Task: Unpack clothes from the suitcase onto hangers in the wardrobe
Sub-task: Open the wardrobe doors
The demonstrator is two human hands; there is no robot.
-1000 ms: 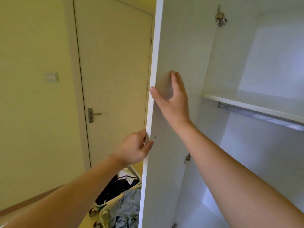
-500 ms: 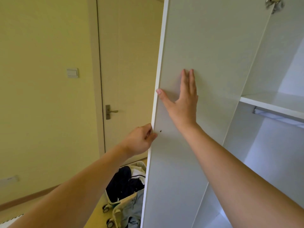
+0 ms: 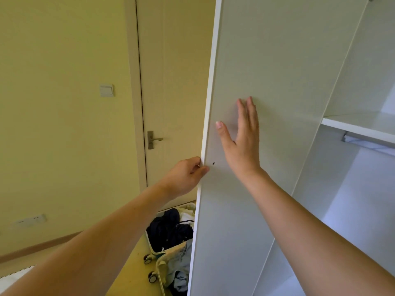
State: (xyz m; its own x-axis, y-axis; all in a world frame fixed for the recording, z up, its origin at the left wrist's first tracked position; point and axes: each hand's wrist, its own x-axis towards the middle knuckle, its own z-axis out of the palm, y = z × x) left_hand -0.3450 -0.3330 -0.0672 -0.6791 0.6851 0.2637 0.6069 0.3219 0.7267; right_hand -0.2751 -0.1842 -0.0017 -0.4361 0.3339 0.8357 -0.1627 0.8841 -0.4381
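The white wardrobe door (image 3: 267,60) stands swung open in front of me. My left hand (image 3: 186,176) grips its outer edge, thumb on the inner face and fingers curled behind. My right hand (image 3: 243,137) presses flat on the door's inner face, fingers straight. Inside the wardrobe a shelf (image 3: 359,127) sits above a metal hanging rail (image 3: 367,144); no hangers show. On the floor behind the door lies the open cream suitcase (image 3: 164,259) on wheels, with dark and white clothes (image 3: 171,227) in one half and grey clothes (image 3: 181,272) in the other.
A closed room door (image 3: 175,82) with a lever handle (image 3: 154,139) is straight behind the wardrobe door. A light switch (image 3: 106,90) and a low wall socket (image 3: 32,220) sit on the yellow wall to the left.
The wardrobe door has swung further open to the left under both hands, and the view has turned left, so less of the wardrobe's inside shows.
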